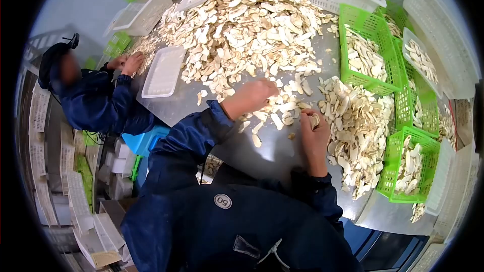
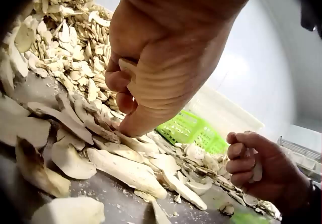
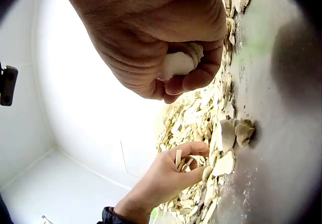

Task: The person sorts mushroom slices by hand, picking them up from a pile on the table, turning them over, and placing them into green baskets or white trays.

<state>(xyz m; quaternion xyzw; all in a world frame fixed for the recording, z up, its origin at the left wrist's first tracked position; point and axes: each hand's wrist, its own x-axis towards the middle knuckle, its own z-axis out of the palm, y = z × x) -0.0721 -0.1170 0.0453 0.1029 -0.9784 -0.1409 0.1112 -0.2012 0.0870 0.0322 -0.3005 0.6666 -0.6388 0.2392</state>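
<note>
Two hands, apart: we had left hand (image 1: pixel 250 95) gripping and right hand (image 1: pixel 315 141) clutching pale slices (image 3: pixel 178 64) by the far pile's (image 1: pixel 237 30) near edge, mid-gathering we judged, next move needing light fingertip pickup.

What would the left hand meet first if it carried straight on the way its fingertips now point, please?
The left hand would most likely meet the loose mushroom slices directly beneath its fingertips; whether a small gap remains or they already touch is unclear.
</note>
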